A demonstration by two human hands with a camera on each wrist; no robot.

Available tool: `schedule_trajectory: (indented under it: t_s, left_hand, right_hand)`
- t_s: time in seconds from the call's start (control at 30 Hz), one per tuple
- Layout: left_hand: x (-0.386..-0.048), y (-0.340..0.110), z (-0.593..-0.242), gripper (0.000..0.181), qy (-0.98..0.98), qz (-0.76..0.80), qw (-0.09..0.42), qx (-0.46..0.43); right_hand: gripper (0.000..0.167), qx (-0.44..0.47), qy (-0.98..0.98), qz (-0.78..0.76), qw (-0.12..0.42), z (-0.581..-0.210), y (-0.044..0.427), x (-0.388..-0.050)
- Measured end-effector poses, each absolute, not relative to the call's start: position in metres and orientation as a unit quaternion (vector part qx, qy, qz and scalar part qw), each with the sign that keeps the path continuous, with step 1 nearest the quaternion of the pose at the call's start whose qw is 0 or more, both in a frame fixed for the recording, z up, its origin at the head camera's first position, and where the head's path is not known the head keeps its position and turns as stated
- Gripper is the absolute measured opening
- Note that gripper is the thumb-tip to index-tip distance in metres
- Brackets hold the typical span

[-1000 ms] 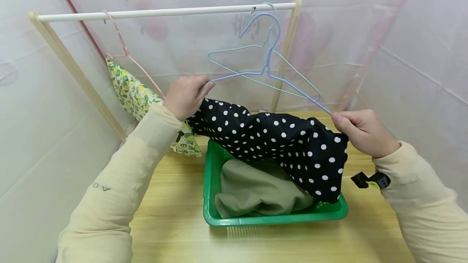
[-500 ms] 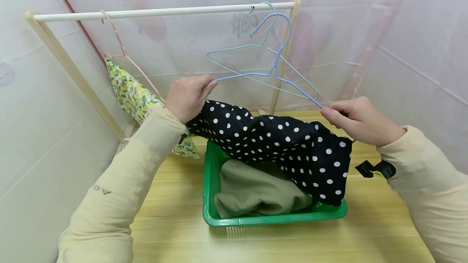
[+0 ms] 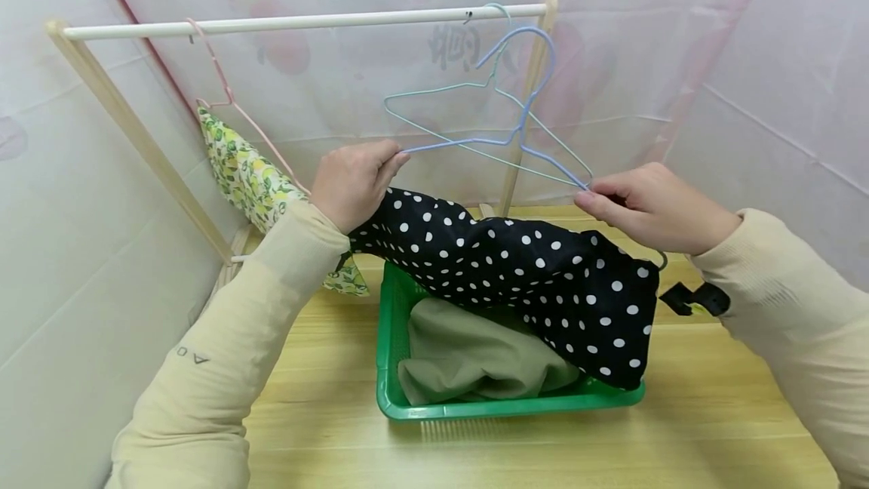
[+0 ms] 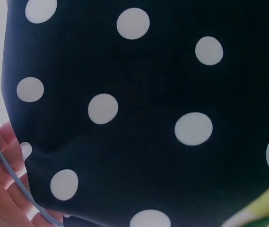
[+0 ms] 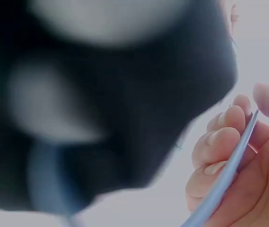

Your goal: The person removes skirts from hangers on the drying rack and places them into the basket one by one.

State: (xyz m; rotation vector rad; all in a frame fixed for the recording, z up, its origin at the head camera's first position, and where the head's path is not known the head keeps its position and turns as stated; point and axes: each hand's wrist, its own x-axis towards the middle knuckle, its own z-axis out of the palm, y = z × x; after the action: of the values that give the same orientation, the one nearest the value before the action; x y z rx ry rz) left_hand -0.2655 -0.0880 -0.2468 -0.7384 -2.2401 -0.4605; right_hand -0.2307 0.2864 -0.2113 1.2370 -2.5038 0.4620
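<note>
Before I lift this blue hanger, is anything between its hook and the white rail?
Likely the mint wire hanger, hung on the white rail near its right end, partly behind the blue hanger in the head view. Left of it, no hanger shows until the pink hanger.

Black white-dotted cloth (image 3: 498,259); blue hanger (image 3: 520,134)

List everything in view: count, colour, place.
Rack: one, white and wood, back
Pink hanger: one, pink, on rack
Lemon cloth: one, yellow patterned, on pink hanger
Mint hanger: one, mint, on rack
Blue hanger: one, blue, between hands
Dotted cloth: one, black, below blue hanger
Basket: one, green, on table
Olive cloth: one, olive, in basket
Table: one, yellowish, underneath
Sheets: count unclear, whitish, around
Wrist device: one clearly visible, black, right cuff
Sleeves: two, cream, on arms
Left hand, right hand: one each, gripping blue hanger
</note>
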Motion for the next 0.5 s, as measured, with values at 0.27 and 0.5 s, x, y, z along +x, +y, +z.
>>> schedule_trajectory:
  t_s: [0.27,0.5]
  left_hand:
    - [-0.263,-0.084,-0.249,0.027,-0.860,-0.177,0.375,-0.297]
    - [-0.258,-0.079,-0.252,0.024,-0.857,-0.167,0.379,-0.306]
  right_hand:
    - [0.040,0.429,-0.877,0.158,0.151,-0.198,0.261,-0.237]
    - [0.029,0.424,-0.874,0.198,0.128,-0.194,0.243,-0.242]
